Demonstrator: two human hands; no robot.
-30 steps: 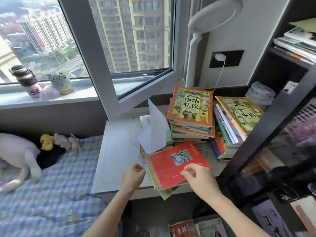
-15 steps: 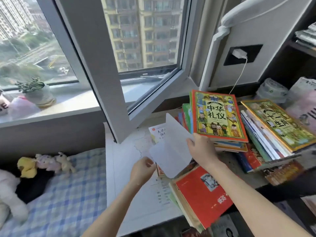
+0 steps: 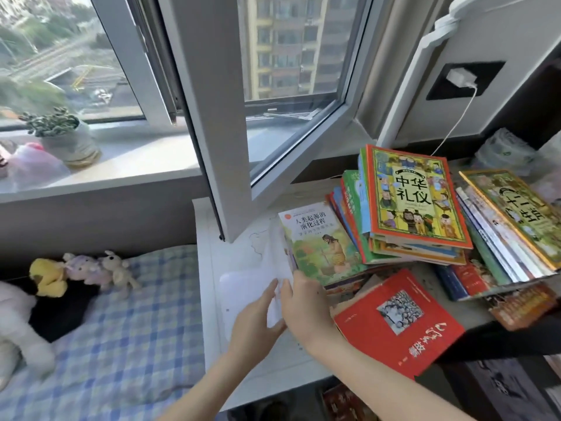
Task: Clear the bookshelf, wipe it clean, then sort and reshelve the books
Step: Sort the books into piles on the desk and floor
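Nearest, at the front edge of the surface [image 3: 209, 268], the left hand [image 3: 256, 314] lays fairly straight fingers against a white sheet [image 3: 274, 262], and the right hand [image 3: 303, 303] seems to pinch its edge. It looks thin, limp and easily creased, so best held by two edges. Beside it lies a red book [image 3: 394, 323], with bright stacked picture books [image 3: 416, 192] beyond.

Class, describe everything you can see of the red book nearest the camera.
The red book is a paperback by its look: red cover, a square black-and-white picture in the middle, white brush lettering upside down from here. It lies closed and flat, askew, on top of worn books at the near edge of the desk. The person's right forearm passes along its left side; contact cannot be told.
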